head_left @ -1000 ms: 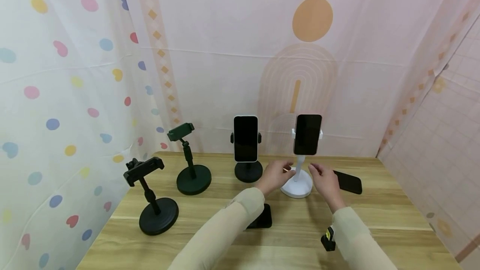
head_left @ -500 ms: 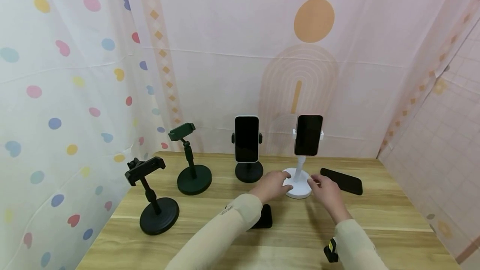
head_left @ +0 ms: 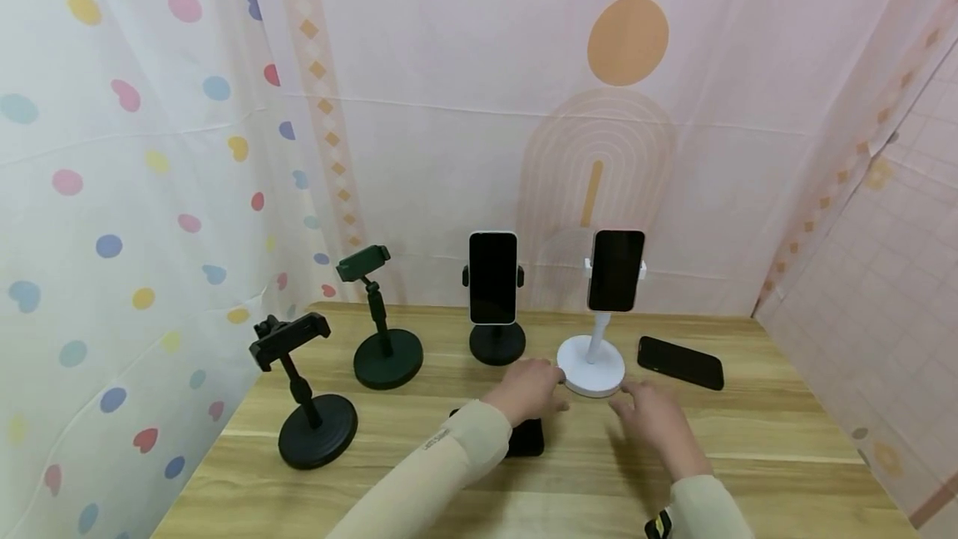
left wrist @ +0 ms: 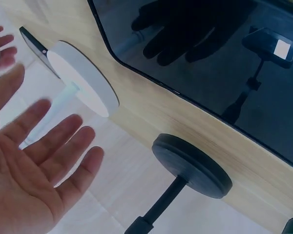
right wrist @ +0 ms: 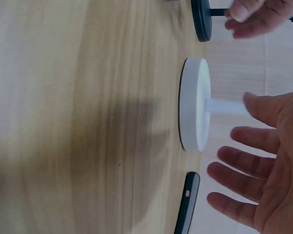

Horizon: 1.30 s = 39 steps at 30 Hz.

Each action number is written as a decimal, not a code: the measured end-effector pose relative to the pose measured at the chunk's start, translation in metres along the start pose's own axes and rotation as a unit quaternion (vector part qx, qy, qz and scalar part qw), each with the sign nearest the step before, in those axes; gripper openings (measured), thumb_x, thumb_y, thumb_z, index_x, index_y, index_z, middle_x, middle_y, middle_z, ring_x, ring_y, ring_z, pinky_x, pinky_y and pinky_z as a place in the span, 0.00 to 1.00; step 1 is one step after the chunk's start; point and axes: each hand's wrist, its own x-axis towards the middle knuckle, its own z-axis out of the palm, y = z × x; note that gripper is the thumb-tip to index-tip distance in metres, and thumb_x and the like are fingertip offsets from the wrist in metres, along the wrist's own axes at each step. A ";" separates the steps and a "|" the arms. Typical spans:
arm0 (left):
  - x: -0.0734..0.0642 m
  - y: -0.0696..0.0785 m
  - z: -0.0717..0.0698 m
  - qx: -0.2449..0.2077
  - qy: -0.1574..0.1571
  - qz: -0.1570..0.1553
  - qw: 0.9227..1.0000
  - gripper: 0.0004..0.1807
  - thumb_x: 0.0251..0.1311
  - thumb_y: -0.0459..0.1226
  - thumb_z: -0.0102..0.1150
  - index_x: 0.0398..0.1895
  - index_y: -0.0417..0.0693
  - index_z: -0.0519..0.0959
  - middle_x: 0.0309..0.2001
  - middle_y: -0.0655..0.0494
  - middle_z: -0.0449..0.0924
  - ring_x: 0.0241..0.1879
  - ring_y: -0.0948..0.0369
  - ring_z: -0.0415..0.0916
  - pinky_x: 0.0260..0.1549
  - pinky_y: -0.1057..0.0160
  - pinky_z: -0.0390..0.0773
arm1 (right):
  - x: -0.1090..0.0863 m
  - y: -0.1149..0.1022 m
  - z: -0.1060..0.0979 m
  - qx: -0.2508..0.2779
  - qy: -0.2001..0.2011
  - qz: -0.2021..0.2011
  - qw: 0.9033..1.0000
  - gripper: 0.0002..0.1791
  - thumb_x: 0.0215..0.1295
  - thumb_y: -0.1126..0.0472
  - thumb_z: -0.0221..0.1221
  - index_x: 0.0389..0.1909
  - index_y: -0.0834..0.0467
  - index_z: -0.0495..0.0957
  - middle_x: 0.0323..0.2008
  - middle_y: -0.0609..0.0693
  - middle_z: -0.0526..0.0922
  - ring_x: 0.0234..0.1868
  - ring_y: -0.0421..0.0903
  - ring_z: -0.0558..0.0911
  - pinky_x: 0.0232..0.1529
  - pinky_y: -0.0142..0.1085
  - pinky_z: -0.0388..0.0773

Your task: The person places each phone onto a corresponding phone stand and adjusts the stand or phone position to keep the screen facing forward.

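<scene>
A white phone stand point(head_left: 591, 367) stands on the table, with a dark-screened phone point(head_left: 616, 270) held upright in its clamp. My left hand point(head_left: 527, 390) hovers just to the left of its base with fingers spread and nothing in them, as the left wrist view shows. On the base's near right side is my right hand point(head_left: 653, 421), palm bare and fingers spread in the right wrist view. Beneath the left forearm lies a black phone point(head_left: 527, 439), partly hidden by the sleeve in the head view. Another black phone point(head_left: 681, 363) lies right of the white base.
A black stand point(head_left: 497, 344) holding a second upright phone point(head_left: 492, 278) is left of the white one. Farther left are a dark green stand point(head_left: 387, 358) and a black stand point(head_left: 318, 431), both with bare clamps. Curtains hang behind the wooden table point(head_left: 584, 489).
Both hands have drawn back from the white stand toward the near side and spread apart. The white base and the phone to its right are now uncovered.
</scene>
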 end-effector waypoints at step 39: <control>-0.087 -0.118 0.010 -0.117 0.064 -0.180 0.975 0.24 0.56 0.43 0.72 0.54 0.42 0.81 0.49 0.44 0.82 0.45 0.42 0.80 0.42 0.39 0.77 | -0.025 0.005 -0.003 -0.104 -0.022 -0.026 0.994 0.31 0.58 0.48 0.70 0.54 0.67 0.78 0.52 0.70 0.77 0.52 0.68 0.78 0.50 0.60 0.74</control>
